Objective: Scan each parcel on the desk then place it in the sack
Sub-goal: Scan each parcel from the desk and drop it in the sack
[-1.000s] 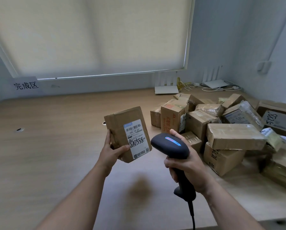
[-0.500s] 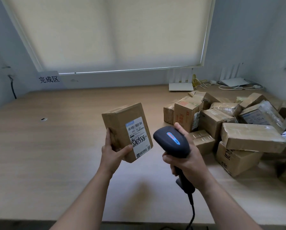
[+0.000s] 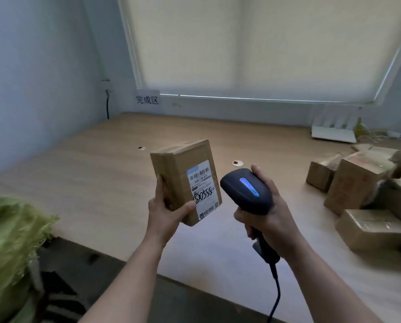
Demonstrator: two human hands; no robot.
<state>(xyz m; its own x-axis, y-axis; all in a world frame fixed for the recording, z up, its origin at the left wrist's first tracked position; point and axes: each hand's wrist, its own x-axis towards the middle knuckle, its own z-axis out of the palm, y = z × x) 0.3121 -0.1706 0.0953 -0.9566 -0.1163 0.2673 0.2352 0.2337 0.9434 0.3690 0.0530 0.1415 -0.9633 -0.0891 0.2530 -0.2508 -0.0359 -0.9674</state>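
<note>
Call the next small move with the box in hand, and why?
Probably swing the box left and down toward the green sack. The left hand holds it label-up beside the scanner in the right hand, whose light glows blue, and the sack's mouth shows at the lower left, off the desk.

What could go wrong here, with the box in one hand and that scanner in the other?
The left hand holds the parcel only by its lower corner, so it might slip on the way to the green sack at the far left. The scanner in the right hand trails a cable over the desk edge, which could snag.
</note>
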